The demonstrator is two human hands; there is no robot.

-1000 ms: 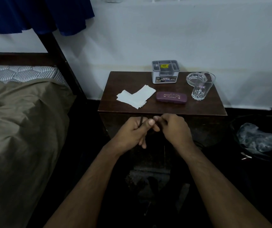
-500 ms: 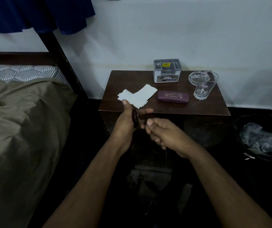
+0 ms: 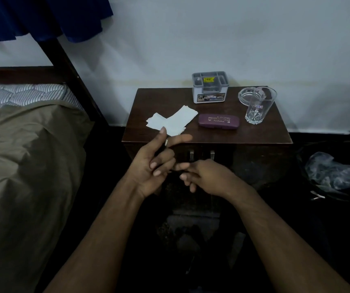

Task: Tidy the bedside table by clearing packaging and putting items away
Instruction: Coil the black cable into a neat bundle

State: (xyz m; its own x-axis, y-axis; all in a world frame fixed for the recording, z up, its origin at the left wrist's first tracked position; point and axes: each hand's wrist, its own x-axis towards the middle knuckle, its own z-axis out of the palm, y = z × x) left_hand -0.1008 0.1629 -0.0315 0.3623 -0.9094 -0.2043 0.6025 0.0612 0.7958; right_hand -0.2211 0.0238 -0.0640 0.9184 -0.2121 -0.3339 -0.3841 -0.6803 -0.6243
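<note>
Head view: left hand (image 3: 150, 168) held a thin dark object (image 3: 163, 146), identity unclear, fingers curled round it, forefinger and thumb extended. Right hand (image 3: 203, 176) hung loosely curled, holding nothing. White paper packaging (image 3: 173, 121) lay uncollected on bedside table (image 3: 260, 132), likely next target.

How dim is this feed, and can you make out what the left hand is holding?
Head view: very dim, floor below the bedside table nearly black; wide-angle bending at edges. The left hand holds something thin and dark, unidentifiable; right hand looks empty.
</note>
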